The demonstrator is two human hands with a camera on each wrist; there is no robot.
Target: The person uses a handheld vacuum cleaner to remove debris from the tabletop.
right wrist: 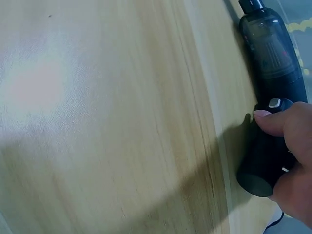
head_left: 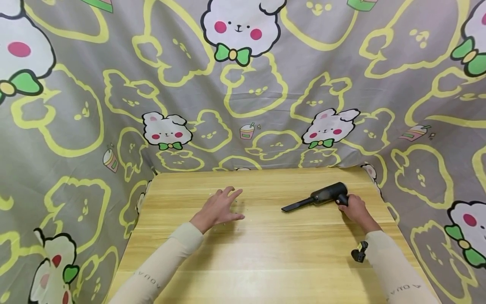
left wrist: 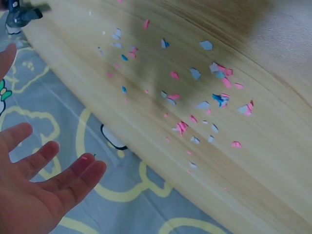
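Handheld vacuum (head_left: 322,196), black with a long flat nozzle, lies on the wooden tabletop (head_left: 265,253) at its far right, and the right hand (head_left: 355,210) grips its handle, with the thumb beside a small button in the right wrist view. The left hand (head_left: 218,209) rests on the tabletop with fingers spread and holds nothing. Just beside it lie paper scraps (left wrist: 200,102), pink, blue and white. I judge the step is taking up the vacuum; the next move calls for lifting it and bringing the nozzle left to the scraps.
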